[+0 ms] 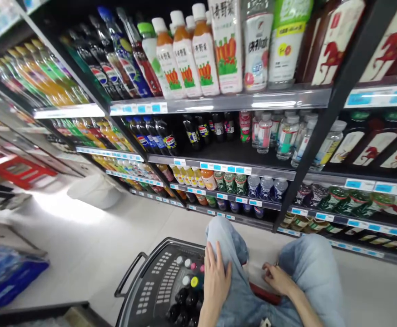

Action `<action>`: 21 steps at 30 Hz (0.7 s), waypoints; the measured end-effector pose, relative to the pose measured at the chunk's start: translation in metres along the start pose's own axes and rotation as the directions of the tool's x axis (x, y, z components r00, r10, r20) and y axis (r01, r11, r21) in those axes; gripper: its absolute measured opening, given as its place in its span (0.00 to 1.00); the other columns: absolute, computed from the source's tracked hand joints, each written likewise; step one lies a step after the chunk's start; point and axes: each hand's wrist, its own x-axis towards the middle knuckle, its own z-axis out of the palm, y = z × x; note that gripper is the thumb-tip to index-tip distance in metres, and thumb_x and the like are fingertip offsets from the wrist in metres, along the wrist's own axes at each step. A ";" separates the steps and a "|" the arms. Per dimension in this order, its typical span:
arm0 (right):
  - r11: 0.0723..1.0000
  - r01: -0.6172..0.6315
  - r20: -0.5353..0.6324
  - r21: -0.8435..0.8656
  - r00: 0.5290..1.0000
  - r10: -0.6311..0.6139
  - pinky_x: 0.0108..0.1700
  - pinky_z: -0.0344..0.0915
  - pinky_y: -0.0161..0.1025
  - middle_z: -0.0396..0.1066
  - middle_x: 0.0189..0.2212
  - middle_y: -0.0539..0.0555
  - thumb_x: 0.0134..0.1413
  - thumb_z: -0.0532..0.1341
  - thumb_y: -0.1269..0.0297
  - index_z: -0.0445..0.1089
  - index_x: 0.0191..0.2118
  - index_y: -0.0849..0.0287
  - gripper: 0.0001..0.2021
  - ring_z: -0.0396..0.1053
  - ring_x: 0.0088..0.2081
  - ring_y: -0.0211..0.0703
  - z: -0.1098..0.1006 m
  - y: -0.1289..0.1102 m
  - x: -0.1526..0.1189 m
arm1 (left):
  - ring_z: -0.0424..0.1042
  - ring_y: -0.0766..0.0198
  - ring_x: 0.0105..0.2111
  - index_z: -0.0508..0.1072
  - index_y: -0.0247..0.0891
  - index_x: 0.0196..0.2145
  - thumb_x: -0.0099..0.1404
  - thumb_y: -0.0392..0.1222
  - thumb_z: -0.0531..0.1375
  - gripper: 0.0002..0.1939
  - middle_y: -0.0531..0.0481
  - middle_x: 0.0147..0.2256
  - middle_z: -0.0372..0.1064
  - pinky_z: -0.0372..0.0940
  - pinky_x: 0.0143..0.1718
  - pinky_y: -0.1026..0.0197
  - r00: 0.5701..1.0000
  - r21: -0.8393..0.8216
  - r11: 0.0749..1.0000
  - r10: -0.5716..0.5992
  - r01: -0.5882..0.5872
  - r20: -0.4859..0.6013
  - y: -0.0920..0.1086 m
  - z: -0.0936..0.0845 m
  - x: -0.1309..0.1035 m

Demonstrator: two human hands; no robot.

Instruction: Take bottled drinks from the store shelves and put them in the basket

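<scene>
My left hand (215, 277) lies flat on the left leg of my blue jeans (224, 238), fingers stretched out, holding nothing. Between my knees, my right hand (278, 279) rests against the inside of the other leg with fingers loosely bent; I see nothing in it. Just left of my left hand stands a dark grey shopping basket (161, 272) with a raised handle (126, 274). Inside it are several bottles with white, pink and yellow caps (194, 281) and a cluster of dark bottles (185, 302). My arm and leg hide the basket's right side. Part of a red seat (265, 294) shows beneath me.
Drink shelves (219, 102) run across the front. Carrot juice bottles (181, 68) fill part of the top shelf; dark soda bottles (166, 136) and clear bottles (264, 134) stand below. At left are a red stool (17, 170), a white bulky object (94, 190) and a blue pack (11, 277).
</scene>
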 end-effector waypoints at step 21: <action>1.000 0.023 -0.065 0.016 0.998 -0.022 0.55 0.71 0.51 0.83 0.50 0.64 0.57 0.62 0.58 0.79 0.55 0.49 0.21 0.80 0.54 0.67 0.000 -0.011 0.003 | 0.46 0.26 0.77 0.55 0.29 0.77 0.70 0.51 0.59 0.45 0.18 0.76 0.43 0.56 0.70 0.28 0.990 0.169 0.985 -0.067 0.046 0.121 0.004 -0.011 0.043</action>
